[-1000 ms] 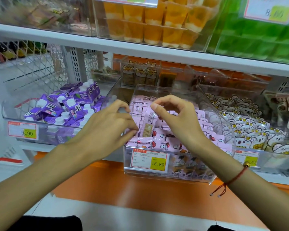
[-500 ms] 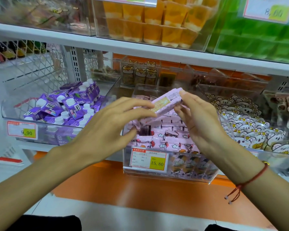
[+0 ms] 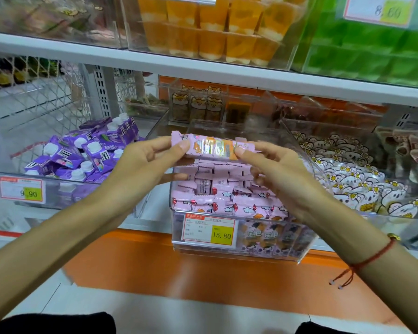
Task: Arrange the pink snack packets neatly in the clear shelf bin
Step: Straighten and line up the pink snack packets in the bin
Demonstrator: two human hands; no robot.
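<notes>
Left hand [image 3: 140, 165] and right hand [image 3: 275, 169] each pinch one end of pink snack packet [image 3: 212, 147]: thumb on front, fingers curled behind. Packet held level above clear shelf bin [image 3: 307, 165], over stacked pink packets [image 3: 227, 189] inside.

Just below your right hand [image 3: 282, 174], the price tag [image 3: 209, 231] on the front of the clear bin [image 3: 297, 254] is showing 15.80 on its yellow patch; its smaller print is staying too blurred to read. Down and to the left of your left hand [image 3: 140, 169], the tag [image 3: 22, 192] on the purple cartons' bin is reading 9.90. Far above your right hand, the top shelf's tag [image 3: 379, 10] is showing 8.60, blurred. The packet [image 3: 212, 147] you are holding is carrying lettering too smeared to read.
</notes>
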